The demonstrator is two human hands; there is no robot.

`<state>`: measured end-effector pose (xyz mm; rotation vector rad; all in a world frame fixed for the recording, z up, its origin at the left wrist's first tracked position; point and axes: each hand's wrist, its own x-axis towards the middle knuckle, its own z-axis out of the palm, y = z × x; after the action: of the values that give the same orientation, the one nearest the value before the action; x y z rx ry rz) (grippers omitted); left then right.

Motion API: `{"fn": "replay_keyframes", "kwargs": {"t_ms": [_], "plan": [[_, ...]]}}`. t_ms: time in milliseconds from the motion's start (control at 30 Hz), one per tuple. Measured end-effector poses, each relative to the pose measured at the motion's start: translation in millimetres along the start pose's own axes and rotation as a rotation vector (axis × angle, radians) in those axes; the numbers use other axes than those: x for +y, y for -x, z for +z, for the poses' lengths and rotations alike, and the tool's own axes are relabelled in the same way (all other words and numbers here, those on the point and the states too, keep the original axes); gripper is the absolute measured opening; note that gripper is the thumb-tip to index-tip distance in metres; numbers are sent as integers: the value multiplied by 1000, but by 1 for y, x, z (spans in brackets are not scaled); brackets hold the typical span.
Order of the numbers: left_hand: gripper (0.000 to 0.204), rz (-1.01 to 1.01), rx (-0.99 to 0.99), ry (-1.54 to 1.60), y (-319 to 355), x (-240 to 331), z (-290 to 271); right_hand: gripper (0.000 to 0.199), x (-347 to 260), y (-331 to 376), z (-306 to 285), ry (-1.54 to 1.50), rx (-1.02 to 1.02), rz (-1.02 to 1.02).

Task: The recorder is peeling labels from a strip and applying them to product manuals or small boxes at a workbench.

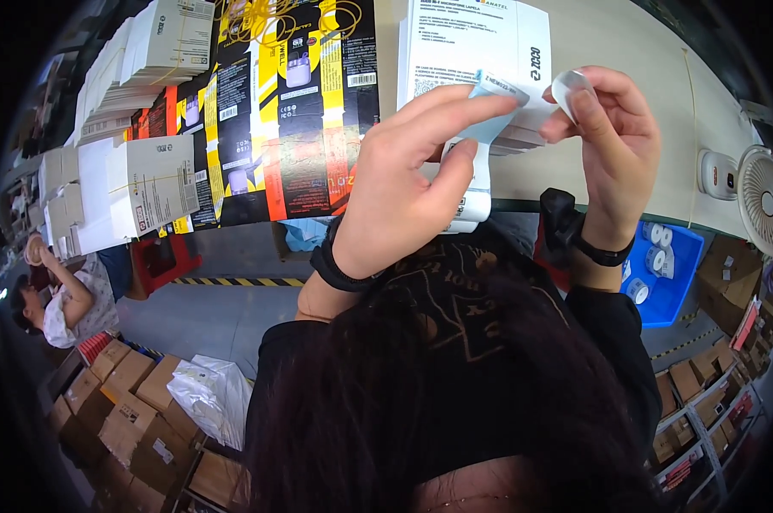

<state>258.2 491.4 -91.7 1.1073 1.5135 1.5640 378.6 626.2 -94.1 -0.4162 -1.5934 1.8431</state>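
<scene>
Hands meet above our table (626,60). Our left hand (403,188) pinches a pale blue strip (489,115), its long axis running rightward; our right hand (613,137), just beside it, pinches a clear sticker (567,88).

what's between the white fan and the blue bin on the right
In the head view, a small white round device sits on the table edge between the white fan and the blue bin.

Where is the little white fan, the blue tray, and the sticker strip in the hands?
white fan (762,195), head view, on its round grille.
blue tray (670,295), head view, on its bare blue floor.
sticker strip (491,120), head view, on the pale blue backing between the fingers.
</scene>
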Motion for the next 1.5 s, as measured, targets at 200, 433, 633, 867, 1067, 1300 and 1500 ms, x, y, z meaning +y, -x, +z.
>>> {"fn": "replay_keyframes", "kwargs": {"t_ms": [200,433,633,867,1067,1300,1500], "plan": [[39,-5,-39,-3,-2,1,-1,15,5,4,-4,207,3,-100],[33,-28,7,30,-1,-6,2,16,10,9,2,504,50,-356],[19,-217,33,451,-6,3,8,26,15,5,0,666,15,-696],[22,-318,57,618,-5,4,2,21,16,6,-8,705,10,-770],[30,-271,189,562,-12,13,11,20,3,2,-11,936,11,-920],[21,-323,3,650,-11,0,9,19,5,1,-15,758,143,-553],[22,-265,57,696,-10,5,26,18,9,2,-13,819,70,-875]]}}
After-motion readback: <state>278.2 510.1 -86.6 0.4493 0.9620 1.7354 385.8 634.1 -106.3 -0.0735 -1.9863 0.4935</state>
